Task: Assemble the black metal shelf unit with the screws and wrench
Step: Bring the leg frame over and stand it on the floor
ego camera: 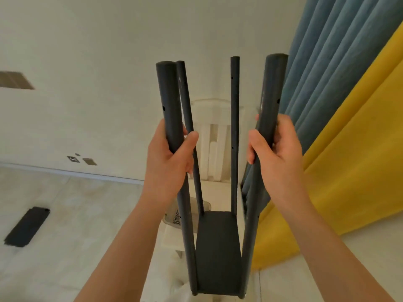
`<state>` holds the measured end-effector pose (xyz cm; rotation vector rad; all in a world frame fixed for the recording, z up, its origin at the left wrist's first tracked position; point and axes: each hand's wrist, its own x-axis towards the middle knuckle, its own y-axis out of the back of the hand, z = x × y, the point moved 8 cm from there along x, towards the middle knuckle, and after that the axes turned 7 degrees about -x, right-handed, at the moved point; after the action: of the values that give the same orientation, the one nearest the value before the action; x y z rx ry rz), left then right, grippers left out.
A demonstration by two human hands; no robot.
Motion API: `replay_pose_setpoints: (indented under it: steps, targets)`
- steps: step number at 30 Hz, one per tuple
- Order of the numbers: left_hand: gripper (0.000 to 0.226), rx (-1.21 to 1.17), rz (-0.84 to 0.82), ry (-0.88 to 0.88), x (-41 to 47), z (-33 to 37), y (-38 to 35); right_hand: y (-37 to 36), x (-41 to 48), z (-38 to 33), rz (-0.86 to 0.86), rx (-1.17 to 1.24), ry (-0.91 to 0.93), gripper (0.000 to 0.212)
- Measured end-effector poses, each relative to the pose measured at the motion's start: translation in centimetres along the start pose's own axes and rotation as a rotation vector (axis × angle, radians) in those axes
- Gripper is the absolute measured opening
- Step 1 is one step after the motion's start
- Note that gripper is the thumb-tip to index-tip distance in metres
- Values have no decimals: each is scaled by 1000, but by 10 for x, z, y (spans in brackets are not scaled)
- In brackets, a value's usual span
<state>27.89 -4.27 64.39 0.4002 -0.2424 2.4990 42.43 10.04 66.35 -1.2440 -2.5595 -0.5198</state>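
1. Writing: dark print is seen on a clear bag point(174, 216) below the left grip, but it is too blurred to be read.
2. Left hand point(170, 158): the grip is closed round the near-left pole point(169, 94). The thumb point(189, 140) is laid across the pole's inner side and the fingers are wrapped behind it.
3. Right hand point(277, 149): the grip is closed round the near-right pole point(271, 88), with the thumb point(253, 144) pressed along the inner side and the fingers curled round the outer side.
4. Pose: both forearms are raised from the lower edge of the view. The backs of the hands are turned toward the camera, at about the same height.
5. Black metal shelf unit point(218, 236): it is held upright by its two near poles. One shelf panel point(218, 264) is fitted low among the four poles, well below both grips and between the forearms. The pole tops stand above the grips, and small holes are seen along the poles.
6. The far-left pole point(185, 101) and far-right pole point(234, 101) are seen between the grips. Whether the left fingertips touch the far-left pole cannot be told.
7. Surroundings: a flat black panel point(27, 226) lies on the floor point(76, 214), well left of and below the left grip. A white chair point(216, 144) stands beyond the unit, between the grips. A blue curtain point(327, 73) and a yellow curtain point(359, 160) hang right of the right grip.
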Motion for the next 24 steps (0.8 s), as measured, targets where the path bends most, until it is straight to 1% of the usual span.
replay_pose_setpoints:
  steps: [7,15,18,24]
  targets:
    - [16,83,184,-1,-17,18,97,-93,-8,-19,-196,92,6,14]
    - [13,232,434,19,-38,21,244,-242,-26,-42,-431,155,-5,14]
    - [15,257,489,43,-45,18,304,-304,-39,-49,-491,167,-16,14]
    - [14,296,538,92,-49,8,425,-426,-62,-61,-541,177,-51,17]
